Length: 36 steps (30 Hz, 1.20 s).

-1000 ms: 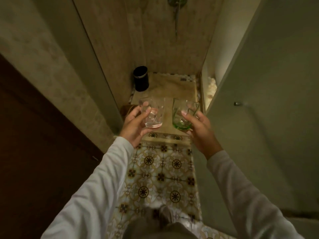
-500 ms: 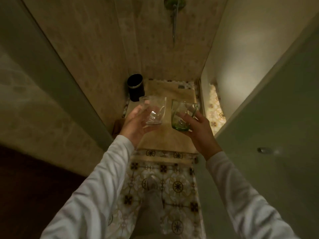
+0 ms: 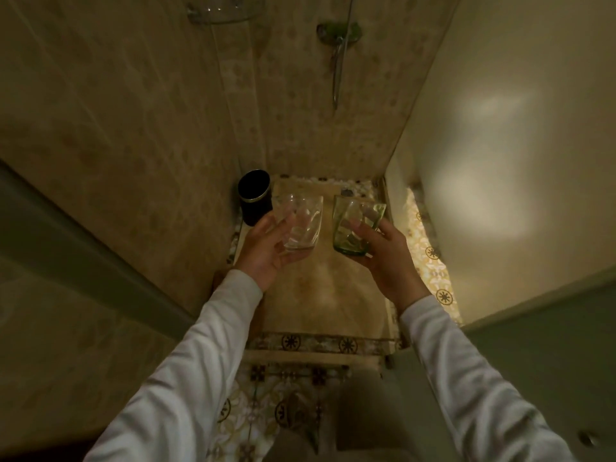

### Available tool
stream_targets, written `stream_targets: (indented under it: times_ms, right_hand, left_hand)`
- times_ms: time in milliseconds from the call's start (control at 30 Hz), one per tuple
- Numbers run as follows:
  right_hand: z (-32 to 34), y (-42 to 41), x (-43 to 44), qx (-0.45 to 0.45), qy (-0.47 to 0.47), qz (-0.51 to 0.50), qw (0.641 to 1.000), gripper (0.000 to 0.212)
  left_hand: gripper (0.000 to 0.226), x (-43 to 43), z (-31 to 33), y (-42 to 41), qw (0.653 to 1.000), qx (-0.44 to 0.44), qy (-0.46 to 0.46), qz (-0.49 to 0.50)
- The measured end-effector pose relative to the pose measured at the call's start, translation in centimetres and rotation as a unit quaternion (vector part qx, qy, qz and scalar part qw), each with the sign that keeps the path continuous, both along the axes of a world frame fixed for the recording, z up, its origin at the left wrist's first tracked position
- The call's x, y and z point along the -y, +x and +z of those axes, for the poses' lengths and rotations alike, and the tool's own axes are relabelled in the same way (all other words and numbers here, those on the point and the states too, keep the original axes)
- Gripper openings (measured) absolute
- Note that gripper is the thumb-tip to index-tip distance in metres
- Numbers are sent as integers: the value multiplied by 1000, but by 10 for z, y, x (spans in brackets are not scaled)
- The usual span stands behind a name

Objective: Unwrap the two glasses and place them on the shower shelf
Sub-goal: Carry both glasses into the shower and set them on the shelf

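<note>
Both glasses are gripped upright, clear glass [image 3: 301,225] in left hand [image 3: 266,253], green glass [image 3: 355,226] in right hand [image 3: 383,258]; shelf [image 3: 221,15] sits high up-left, nearer the left.

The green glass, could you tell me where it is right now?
In the head view, the green glass is held in the right hand, beside the clear glass in the left hand.

Open air runs up the stall between tiled wall [image 3: 140,121] and white partition [image 3: 500,145]. The hanging hose [image 3: 337,71] and black cup [image 3: 255,201] crowd the edges.
</note>
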State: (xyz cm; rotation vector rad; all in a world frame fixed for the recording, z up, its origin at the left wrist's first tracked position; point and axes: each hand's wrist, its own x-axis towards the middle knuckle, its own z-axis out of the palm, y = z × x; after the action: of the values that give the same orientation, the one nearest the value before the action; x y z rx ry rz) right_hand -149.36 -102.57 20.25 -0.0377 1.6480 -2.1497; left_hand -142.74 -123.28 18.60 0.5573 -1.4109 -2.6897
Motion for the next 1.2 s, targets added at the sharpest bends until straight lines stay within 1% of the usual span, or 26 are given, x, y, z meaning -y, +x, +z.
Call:
stream_targets:
  times_ms: [167, 300, 467, 534, 634, 767, 834, 967, 1067, 1101, 1201]
  right_hand:
    - [-5, -44, 21, 5, -1, 3, 1000, 61]
    - [-10, -84, 36, 14, -5, 8, 1000, 57]
    - [-17, -155, 55, 5, -9, 23, 1000, 54]
    - [-18, -190, 62, 1, -6, 30, 1000, 49]
    - [-18, -249, 70, -14, -5, 38, 999, 40]
    - [-9, -338, 77, -7, -18, 51, 998, 33]
    - [-4, -375, 82, -5, -20, 54, 998, 27]
    - [9, -439, 91, -4, -23, 88, 996, 28]
    - [17, -475, 100, -4, -38, 97, 995, 41]
    - [20, -487, 105, -4, -43, 96, 994, 40]
    - [28, -517, 118, -12, -45, 104, 993, 26]
  left_hand:
    - [64, 23, -3, -42, 1000, 0, -2, 1]
    - [55, 37, -9, -78, 1000, -2, -14, 7]
    - [64, 53, -11, -143, 999, 13, -25, 26]
    - [63, 59, -13, -178, 999, 8, -23, 33]
    - [53, 67, -15, -234, 999, -14, -3, 46]
    - [59, 74, -7, -321, 999, 2, 0, 49]
    - [59, 77, -4, -356, 999, -4, -8, 49]
    - [63, 82, 6, -417, 998, -6, -10, 62]
    - [65, 90, 11, -451, 998, -11, -14, 59]
    - [65, 94, 13, -462, 998, -16, -16, 62]
    - [62, 110, 17, -490, 997, -19, -28, 66]
